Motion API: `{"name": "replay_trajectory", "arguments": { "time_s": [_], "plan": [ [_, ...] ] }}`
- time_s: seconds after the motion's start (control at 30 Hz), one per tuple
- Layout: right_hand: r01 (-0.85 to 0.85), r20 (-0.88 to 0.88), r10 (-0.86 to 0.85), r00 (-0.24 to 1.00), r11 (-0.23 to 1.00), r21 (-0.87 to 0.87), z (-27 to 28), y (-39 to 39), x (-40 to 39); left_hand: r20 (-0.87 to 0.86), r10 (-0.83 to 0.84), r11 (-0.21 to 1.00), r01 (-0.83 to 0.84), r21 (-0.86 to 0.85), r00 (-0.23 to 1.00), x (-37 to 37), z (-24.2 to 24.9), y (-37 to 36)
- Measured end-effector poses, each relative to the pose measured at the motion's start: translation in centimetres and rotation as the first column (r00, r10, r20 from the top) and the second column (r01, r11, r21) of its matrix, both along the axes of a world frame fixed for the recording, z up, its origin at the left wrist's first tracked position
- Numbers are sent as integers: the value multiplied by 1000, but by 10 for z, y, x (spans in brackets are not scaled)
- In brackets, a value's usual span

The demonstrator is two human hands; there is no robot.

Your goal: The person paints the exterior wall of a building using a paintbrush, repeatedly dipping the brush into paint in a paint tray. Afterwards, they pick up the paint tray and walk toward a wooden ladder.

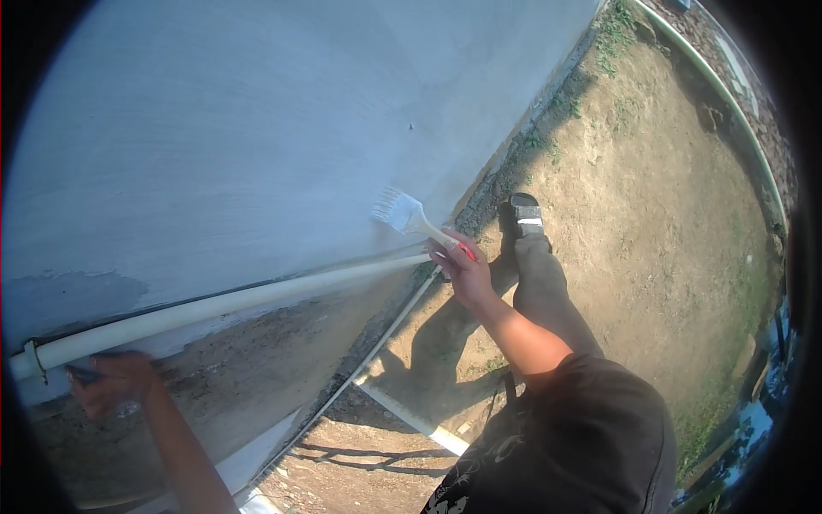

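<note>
- The flat paintbrush point(399, 211) was beside the right-hand visible end of the white pipe point(214, 302), its bristles toward the smooth blue-grey wall point(257, 128); whether they touched it, I could not tell.
- The right hand point(465, 267), close to that same end of the pipe, was closed around the brush's pale, red-tipped handle.
- The left hand point(118, 382) was just below the pipe's other end, near the wire clamp point(35, 361). Its fingers were partly curled, with a dark, blurred thing point(85, 374) at them; I could not tell what that was or whether the hand gripped it.
- Below the pipe ran a rough, brownish strip of wall point(265, 343); a thin pale rod point(390, 330) slanted down from near the right hand.
- Beyond the pipe's right end, a strapped sandal point(527, 216) stood on bare dirt point(651, 223).
- The bristles looked white and clumped. If they were wet, a dropped wrist could have smeared the pipe; a loose hold could have let the brush fall into the dirt.
- With the hands so widely spread, a careless pull by the left one could have scraped its knuckles on the clamp; uneven ground could have upset the footing.
- I could make out no container, so no contents could be told.
</note>
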State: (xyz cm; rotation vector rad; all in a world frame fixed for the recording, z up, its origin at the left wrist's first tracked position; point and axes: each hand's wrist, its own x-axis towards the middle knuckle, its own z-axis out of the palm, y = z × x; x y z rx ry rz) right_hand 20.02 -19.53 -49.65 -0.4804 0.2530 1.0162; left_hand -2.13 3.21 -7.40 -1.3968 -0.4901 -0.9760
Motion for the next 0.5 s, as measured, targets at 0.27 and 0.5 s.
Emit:
{"name": "replay_trajectory", "arguments": {
  "time_s": [0.27,0.5],
  "plan": [
    [21,68,3,998,940,-340,-65,0,4,65,49,999,-49,-9,997,0,-4,1],
    [18,234,8,972,994,-110,92,-1,10,23,22,1000,-22,-11,1000,3,-4,0]
  ]
}}
